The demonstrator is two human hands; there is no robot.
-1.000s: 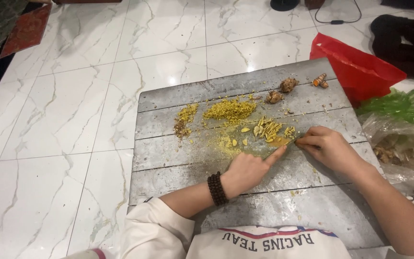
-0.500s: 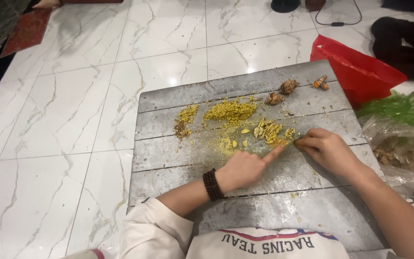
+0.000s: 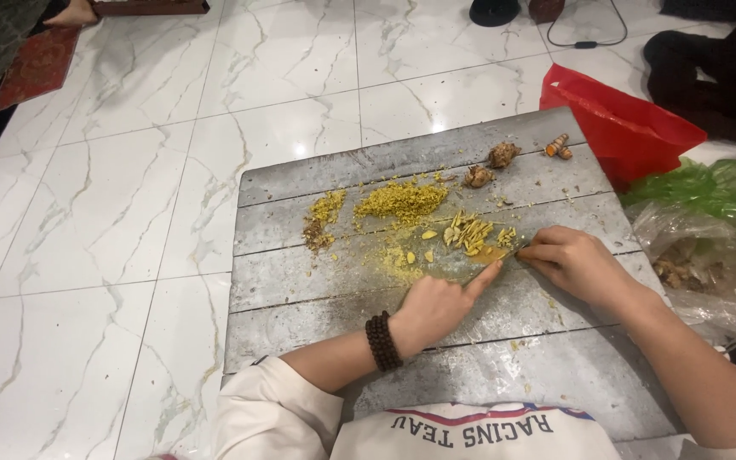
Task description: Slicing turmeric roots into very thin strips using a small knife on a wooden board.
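Both hands down on a grey wooden board (image 3: 317, 281), working through yellow root slices.

Left hand (image 3: 440, 302) sits near the middle of the board with the forefinger stretched out and pressing on what looks like a knife blade, other fingers curled in loosely; right hand (image 3: 577, 260) is just right of it, fingers bunched tight around something small, probably the handle, can't tell for sure; sliced yellow pieces (image 3: 470, 232) lie just above both hands; a finer chopped yellow pile (image 3: 400, 199) sits further up the board, smaller brownish heap (image 3: 324, 217) to its left; whole knobbly roots (image 3: 504, 155) near the board's top right edge; red plastic bag (image 3: 632, 128) off the board's right corner.
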